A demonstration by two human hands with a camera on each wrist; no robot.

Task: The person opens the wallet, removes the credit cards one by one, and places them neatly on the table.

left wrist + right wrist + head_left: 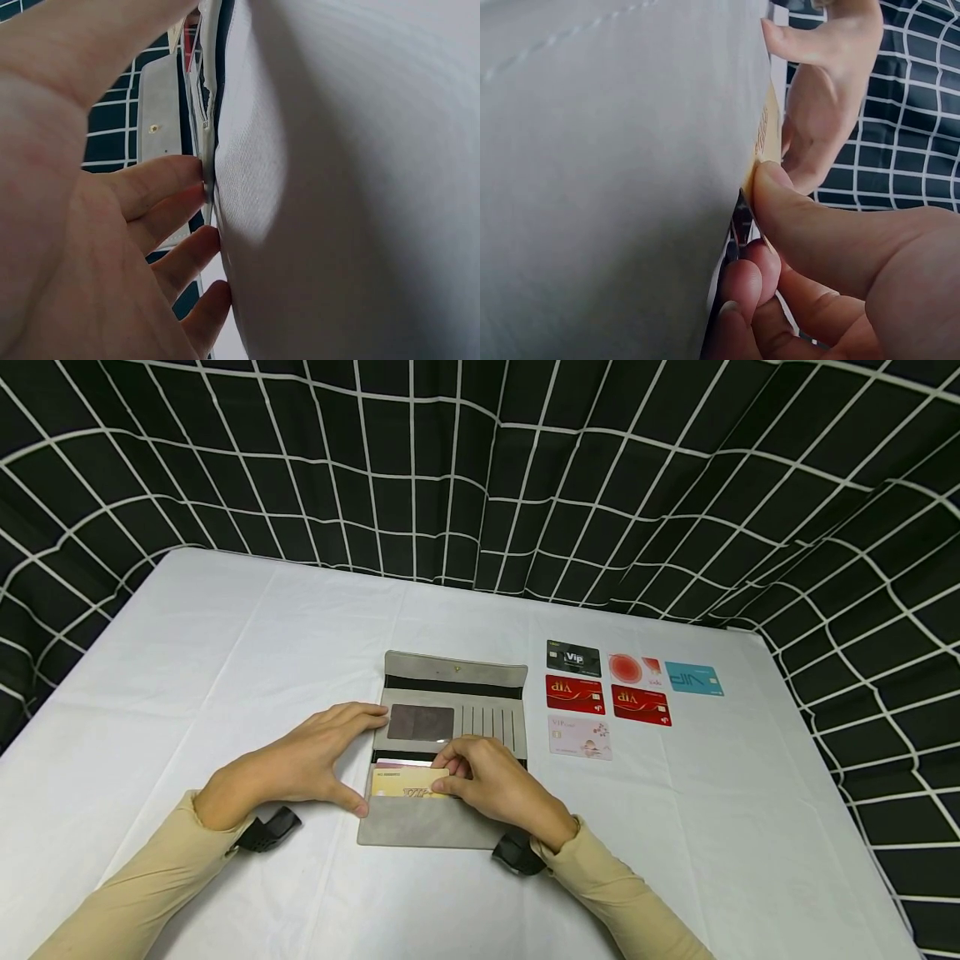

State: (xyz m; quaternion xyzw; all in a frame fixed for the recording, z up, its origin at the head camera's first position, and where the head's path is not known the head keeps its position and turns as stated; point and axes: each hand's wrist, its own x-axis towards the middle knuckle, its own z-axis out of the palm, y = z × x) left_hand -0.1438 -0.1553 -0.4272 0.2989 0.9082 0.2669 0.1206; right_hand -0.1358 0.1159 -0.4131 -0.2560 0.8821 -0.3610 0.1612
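A grey wallet (427, 825) lies unfolded on the white table in the head view, with a clear window (422, 723) and several slots on its upper part. My right hand (498, 781) pinches the right end of a yellow card (397, 782), whose lower edge sits at the wallet's lower pocket. In the right wrist view the thumb presses on the yellow card (769, 139), with fingertips behind it. A pinkish card edge (403, 763) shows behind the yellow one. The left hand (303, 760) has its fingers spread, and its fingertips touch the wallet's left edge.
Right of the wallet lie a black card (573, 658), a white card with a red circle (635, 670), a blue card (694, 678), two red cards (574, 694) and a pale pink card (580, 737). A black gridded curtain (450, 468) hangs behind the table (247, 652).
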